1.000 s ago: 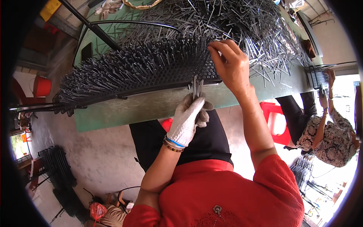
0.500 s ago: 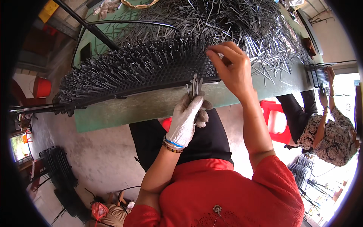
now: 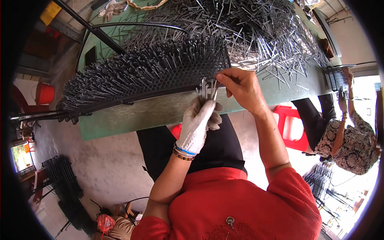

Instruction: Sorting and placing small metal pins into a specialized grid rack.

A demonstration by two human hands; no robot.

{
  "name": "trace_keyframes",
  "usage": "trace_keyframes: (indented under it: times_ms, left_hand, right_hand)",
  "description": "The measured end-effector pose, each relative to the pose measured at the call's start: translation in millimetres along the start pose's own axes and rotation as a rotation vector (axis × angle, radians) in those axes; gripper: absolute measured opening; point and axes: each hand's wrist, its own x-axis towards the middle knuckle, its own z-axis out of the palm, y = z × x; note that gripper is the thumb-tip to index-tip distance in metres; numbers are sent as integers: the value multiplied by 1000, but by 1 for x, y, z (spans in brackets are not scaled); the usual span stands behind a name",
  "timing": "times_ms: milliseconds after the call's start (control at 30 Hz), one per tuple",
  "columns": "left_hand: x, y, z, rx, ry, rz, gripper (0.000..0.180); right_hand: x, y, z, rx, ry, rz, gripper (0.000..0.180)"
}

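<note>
My left hand [image 3: 197, 127], in a white knit glove, is closed round a small bunch of thin metal strips [image 3: 207, 90] that stick up from the fist. My bare right hand [image 3: 241, 89] pinches at the top of this bunch; thumb and forefinger meet by the end of one strip. Just beyond both hands lies a long black perforated rack [image 3: 192, 78], tilted at the table's near edge. Most of its holes carry upright dark metal strips [image 3: 132, 70], packed densely to the left. Bare holes show along the near side and at the right end.
A large heap of loose metal strips [image 3: 256, 28] covers the back of the green table [image 3: 108, 127]. Black bars [image 3: 108, 38] rise at the left. A red stool [image 3: 289, 128] stands to the right, near another person [image 3: 347, 142] working at a smaller rack [image 3: 337, 80].
My right hand has come down from the rack's right end to the bunch in my left hand and now pinches there. The left hand has stayed nearly still.
</note>
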Motion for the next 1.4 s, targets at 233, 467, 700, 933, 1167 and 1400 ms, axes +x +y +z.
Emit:
trace_keyframes:
  times_ms: [233, 467, 700, 933, 1167, 1400]
  left_hand:
    - [0, -8, 3, -4, 49, 36, 20]
    - [1, -9, 3, 63, 36, 62, 21]
    - [1, -13, 3, -9, 21, 27, 21]
    - [4, -5, 1, -37, 76, 94, 22]
    - [10, -9, 0, -156, 8, -94, 24]
    - [7, -6, -3, -211, -51, -106, 21]
  right_hand:
    - [-7, 10, 5, -33, 46, 17, 20]
    - [-9, 11, 6, 99, 66, 29, 19]
    - [-12, 12, 5, 94, 18, 20, 22]
    - [-2, -10, -17, 138, 382, -218, 14]
    - [46, -9, -28, -206, 550, -518, 13]
    - [53, -9, -22, -320, 577, -619, 12]
